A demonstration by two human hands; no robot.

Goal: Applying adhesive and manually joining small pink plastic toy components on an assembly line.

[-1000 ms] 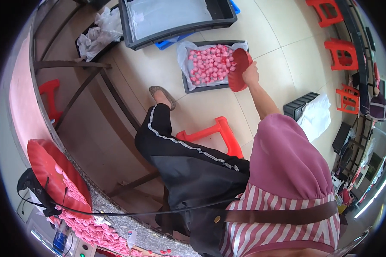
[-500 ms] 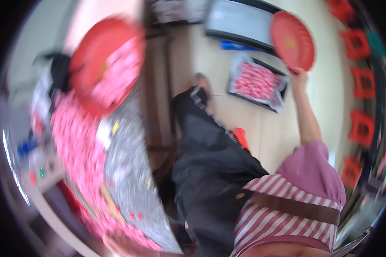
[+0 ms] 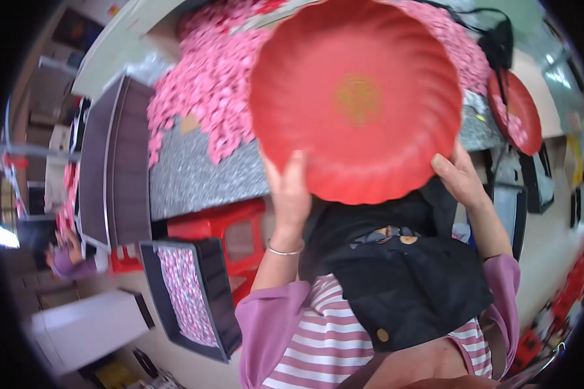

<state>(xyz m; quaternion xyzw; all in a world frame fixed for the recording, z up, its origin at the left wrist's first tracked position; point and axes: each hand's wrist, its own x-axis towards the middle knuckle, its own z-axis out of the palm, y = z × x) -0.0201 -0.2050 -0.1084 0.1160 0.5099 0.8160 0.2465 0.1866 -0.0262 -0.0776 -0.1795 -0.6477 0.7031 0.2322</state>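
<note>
Both hands grip big red scalloped plastic tray (image 3: 357, 97) by its lower rim, held up tilted over the tabletop (image 3: 201, 175). Left hand (image 3: 291, 194) at bottom-left edge, thumb up on the tray; right hand (image 3: 459, 176) at bottom-right edge. Pink small pieces (image 3: 201, 97) piled on speckled tabletop behind. Dark crate (image 3: 188, 298) w/ more pink pieces on the floor, lower left.

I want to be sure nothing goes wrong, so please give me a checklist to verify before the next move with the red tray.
1. Left hand grips the red scalloped tray rim: ok.
2. Right hand grips the rim: ok.
3. Tray is emptied: ok, its inner face is bare.
4. Pink pieces stay on the speckled counter: ok.
5. Black crate on the floor keeps clear of the feet: cannot tell.
</note>
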